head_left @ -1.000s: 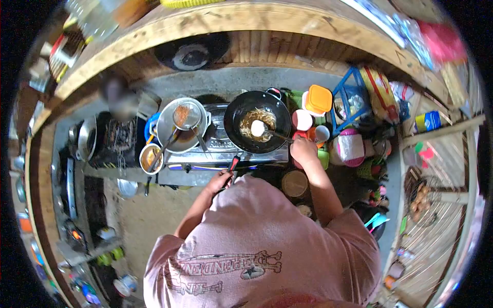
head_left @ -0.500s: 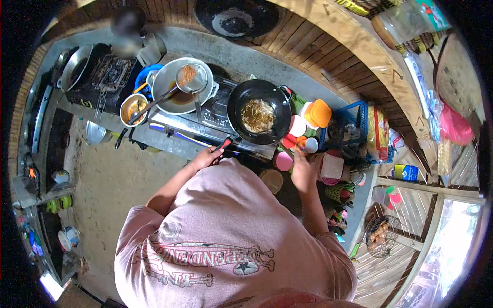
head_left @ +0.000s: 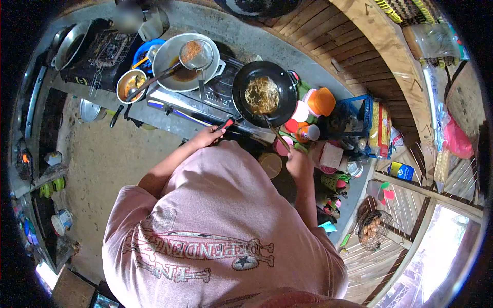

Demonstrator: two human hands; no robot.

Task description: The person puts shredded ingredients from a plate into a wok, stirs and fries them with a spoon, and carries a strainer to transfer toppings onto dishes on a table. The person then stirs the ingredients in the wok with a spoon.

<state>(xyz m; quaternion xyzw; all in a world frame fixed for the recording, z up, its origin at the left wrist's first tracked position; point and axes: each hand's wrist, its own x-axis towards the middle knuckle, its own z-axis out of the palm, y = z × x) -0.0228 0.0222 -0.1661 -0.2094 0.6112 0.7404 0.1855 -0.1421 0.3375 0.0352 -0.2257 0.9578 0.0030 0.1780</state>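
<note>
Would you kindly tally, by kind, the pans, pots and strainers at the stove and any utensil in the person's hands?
Black pan: 1, the left hand on its red-and-black handle
Pot: 1
Strainer, over the pot: 1
Utensil in the right hand: 1
Total: 4

There is one camera here, up on the person's head. It looks down and forward, over the shirt (head_left: 221, 205) and onto the stove (head_left: 179, 117). The shirt is very near and fills the low part of the view. The left hand (head_left: 208, 136) and right hand (head_left: 299, 163) are a bit farther off. The view is very wide, bends at its dark, round edge, and takes in floor (head_left: 113, 159) and wall (head_left: 318, 41).
</note>
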